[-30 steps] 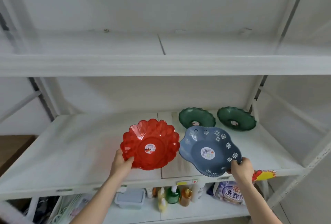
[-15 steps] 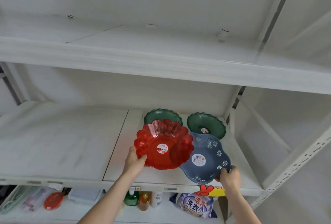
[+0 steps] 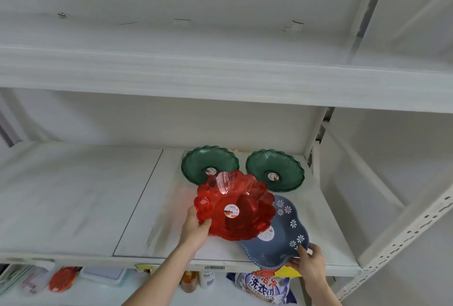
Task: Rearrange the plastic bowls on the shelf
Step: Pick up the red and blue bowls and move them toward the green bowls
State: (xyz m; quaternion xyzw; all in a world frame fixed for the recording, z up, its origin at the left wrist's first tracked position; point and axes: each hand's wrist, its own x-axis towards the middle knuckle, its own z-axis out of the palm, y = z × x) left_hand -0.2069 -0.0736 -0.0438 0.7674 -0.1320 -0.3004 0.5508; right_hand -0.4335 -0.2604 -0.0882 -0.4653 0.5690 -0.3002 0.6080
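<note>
Partly hidden, blue bowl (image 3: 286, 239) in right hand (image 3: 309, 263) grip; left hand (image 3: 196, 228) clamps overlapping red bowl (image 3: 234, 205)

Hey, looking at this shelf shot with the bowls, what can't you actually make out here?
All in the head view:
- Blue bowl: its left part is hidden under the red bowl.
- Left green bowl: front rim covered by the red bowl.
- Stickers in the bowls: print too small to read.
- Lower shelf bottles: tops hidden by the shelf edge, bottoms cut off by the frame.
- Right hand: fingers partly hidden behind the blue bowl's rim.
</note>
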